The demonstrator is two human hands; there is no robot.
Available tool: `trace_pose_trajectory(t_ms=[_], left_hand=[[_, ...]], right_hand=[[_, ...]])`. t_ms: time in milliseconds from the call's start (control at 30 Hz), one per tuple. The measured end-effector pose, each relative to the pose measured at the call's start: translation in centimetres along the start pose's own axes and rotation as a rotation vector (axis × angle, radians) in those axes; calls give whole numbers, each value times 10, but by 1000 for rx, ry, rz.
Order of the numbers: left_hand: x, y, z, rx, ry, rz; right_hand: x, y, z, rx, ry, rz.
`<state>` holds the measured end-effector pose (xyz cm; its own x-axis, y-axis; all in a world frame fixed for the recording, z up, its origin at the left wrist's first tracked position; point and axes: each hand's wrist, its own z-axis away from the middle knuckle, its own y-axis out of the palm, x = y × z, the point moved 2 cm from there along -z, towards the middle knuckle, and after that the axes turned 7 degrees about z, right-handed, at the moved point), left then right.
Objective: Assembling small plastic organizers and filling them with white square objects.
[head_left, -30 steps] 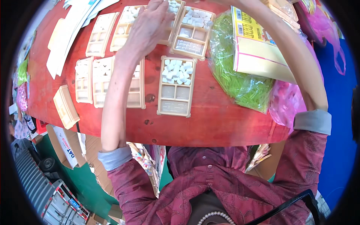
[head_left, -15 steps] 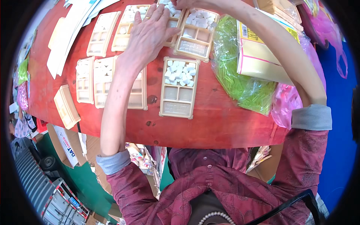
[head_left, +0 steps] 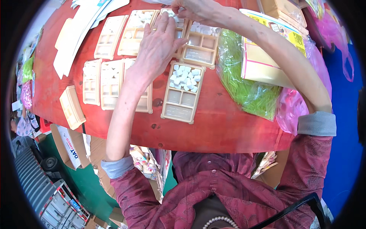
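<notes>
My left hand (head_left: pixel 159 42) lies palm down with fingers stretched over the back row of beige compartment trays, covering part of the tray (head_left: pixel 178 33) there. My right hand (head_left: pixel 197 11) is at the far edge, above the same tray's white pieces, with bent fingers closed together; whatever they pinch is hidden. Just right of it, another tray (head_left: pixel 199 53) is partly under my right wrist. Nearer me, a single tray (head_left: pixel 180 98) holds small white rounded blocks (head_left: pixel 185 78) in its large far compartment, and its smaller near compartments show bare bottoms.
More part-filled trays (head_left: pixel 91 89) stand to the left, with one tray (head_left: pixel 72 108) tilted on its side. White card sheets (head_left: pixel 74 42) lie at far left. On the right are a bag of green strips (head_left: pixel 251 95), a yellow-and-white printed package (head_left: pixel 263 63) and pink plastic bags (head_left: pixel 291 105).
The view has shifted slightly, so the trays sit a little lower in it. My right hand shows more fully, fingers still bent. My left hand stays spread over the trays.
</notes>
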<state>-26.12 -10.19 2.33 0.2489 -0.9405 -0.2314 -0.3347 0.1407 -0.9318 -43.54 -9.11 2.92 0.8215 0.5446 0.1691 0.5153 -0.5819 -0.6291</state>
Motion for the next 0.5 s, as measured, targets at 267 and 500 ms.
trace_pose_trajectory(t_ms=[267, 500], left_hand=[[4, 11, -7, -78, 72, -56], [10, -6, -13, -38, -8, 147]], right_hand=[[-26, 10, 23, 40, 4, 131], [-33, -8, -5, 381, 372, -97]])
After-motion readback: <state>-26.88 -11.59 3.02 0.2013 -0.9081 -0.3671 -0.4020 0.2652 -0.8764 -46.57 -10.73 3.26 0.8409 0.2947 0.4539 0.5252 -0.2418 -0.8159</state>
